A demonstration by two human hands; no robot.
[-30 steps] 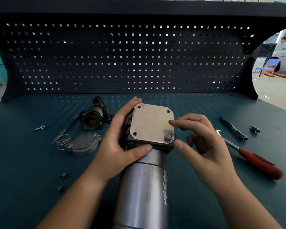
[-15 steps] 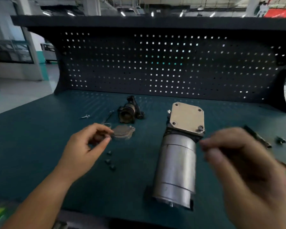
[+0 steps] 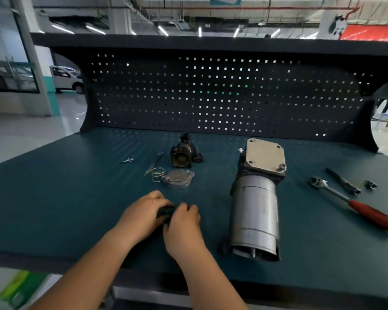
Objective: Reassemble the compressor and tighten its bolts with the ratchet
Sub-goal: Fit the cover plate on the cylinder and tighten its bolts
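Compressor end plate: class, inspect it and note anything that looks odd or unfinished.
The end plate has four corner holes, but only one bolt sits in it, at the near right corner. The other three holes look empty, so it is not fully fastened.

Deep teal over the flat workbench top (image 3: 76, 186), speckled with pale dots near the back. Matt black on the perforated pegboard back panel (image 3: 233, 97), patterned with even rows of small square holes, lit white in many, green in a few. Silver-grey on the round metal compressor cylinder (image 3: 254, 215), pale tan-grey on its square bolted end plate (image 3: 266, 154), near-black on the cast housing (image 3: 246, 168) between. Chrome on the long ratchet (image 3: 356, 205), glossy red on its handle. Black on the slim extension bar (image 3: 343, 181) and the small socket (image 3: 370, 184). Grey on the round lugged metal cover (image 3: 178, 179), silver on the coiled wire spring (image 3: 157, 173), black with a brownish bore on the stubby valve body (image 3: 185, 152).
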